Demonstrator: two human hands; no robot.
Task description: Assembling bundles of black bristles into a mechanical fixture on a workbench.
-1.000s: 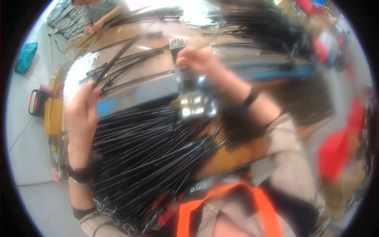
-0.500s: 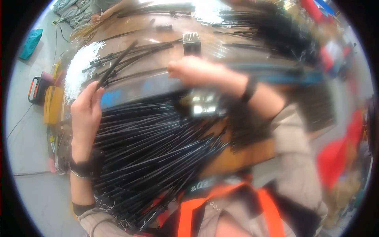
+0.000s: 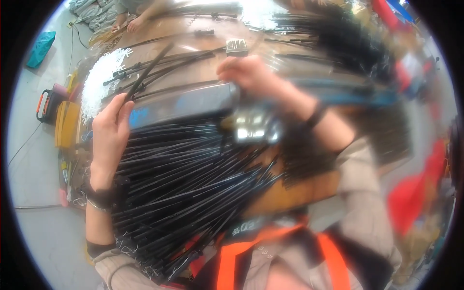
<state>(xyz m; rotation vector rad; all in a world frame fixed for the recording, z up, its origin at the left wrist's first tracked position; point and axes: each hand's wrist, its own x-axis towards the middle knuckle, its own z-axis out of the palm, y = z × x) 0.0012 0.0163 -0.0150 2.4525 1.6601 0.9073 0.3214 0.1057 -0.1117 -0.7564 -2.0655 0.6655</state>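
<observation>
My left hand (image 3: 111,121) is closed around a thin dark rod (image 3: 152,66), which slants up and to the right from my thumb and fingers. My right hand (image 3: 249,75) hovers just in front of a small metal block with slots in its top (image 3: 237,47). Its fingers are loosely bent and slightly apart, a little blurred, and I see nothing in them. Below both hands a large bundle of black rods (image 3: 179,169) fans out toward me. A grey metal bar with blue marks (image 3: 183,105) runs between the hands, behind the bundle.
White short pieces are heaped at the left (image 3: 99,89) and another white heap lies at the far side (image 3: 261,13). More black rods (image 3: 348,46) lie far right. A shiny object (image 3: 253,126) sits beyond the bundle. Another person's hands (image 3: 135,24) show at far left.
My right hand has moved slightly right and up, and its fingers have loosened from a fist. My left hand has shifted slightly right with the rod. The other person's hands have separated.
</observation>
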